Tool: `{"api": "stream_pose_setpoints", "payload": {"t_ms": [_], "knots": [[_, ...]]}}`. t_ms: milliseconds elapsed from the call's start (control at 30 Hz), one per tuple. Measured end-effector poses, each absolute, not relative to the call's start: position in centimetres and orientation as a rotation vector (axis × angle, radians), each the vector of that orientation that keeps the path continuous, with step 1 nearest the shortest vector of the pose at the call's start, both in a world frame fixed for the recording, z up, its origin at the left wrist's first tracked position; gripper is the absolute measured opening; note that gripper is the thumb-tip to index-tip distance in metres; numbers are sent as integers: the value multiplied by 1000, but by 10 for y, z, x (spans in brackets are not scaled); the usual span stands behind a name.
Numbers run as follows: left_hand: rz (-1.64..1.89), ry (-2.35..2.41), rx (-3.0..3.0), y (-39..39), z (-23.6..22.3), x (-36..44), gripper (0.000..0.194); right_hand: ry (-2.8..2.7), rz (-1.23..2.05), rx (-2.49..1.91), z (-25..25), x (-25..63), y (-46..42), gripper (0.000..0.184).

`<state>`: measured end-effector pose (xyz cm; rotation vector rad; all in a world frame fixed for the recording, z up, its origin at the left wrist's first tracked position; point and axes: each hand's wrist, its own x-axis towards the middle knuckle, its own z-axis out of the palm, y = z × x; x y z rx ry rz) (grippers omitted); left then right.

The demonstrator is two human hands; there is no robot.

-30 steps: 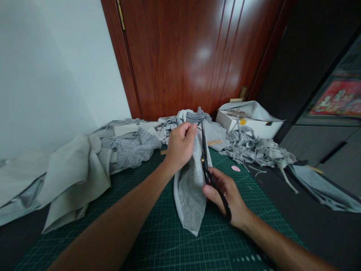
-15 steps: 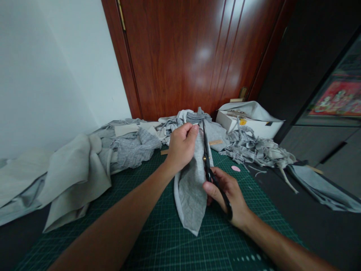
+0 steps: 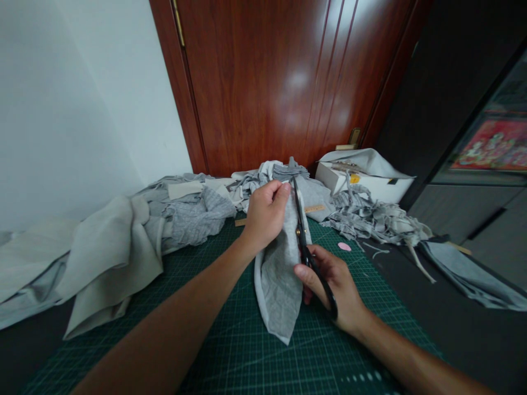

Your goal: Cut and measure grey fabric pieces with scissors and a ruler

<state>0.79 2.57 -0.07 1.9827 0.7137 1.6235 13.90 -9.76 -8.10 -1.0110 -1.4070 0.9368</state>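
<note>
Grey cloth (image 3: 282,299) has scissors (image 3: 303,244) near one edge, open mat (image 3: 255,359) around its tip.

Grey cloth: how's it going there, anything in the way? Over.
Left hand pinching grey cloth near its top. Right hand holding black scissors along the cloth's right side. Possibly in the way: left fingers, close to the scissors' tips.
</note>
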Motion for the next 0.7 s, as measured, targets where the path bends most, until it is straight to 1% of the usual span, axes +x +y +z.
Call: {"api": "stream_pose_setpoints", "payload": {"t_ms": [267, 700], "knots": [[1619, 706, 1973, 27, 0, 8, 40, -1394, 955, -1064, -77, 138, -99, 51], [1588, 699, 1953, 29, -2, 7, 40, -1380, 957, -1103, -78, 137, -98, 51]]}}
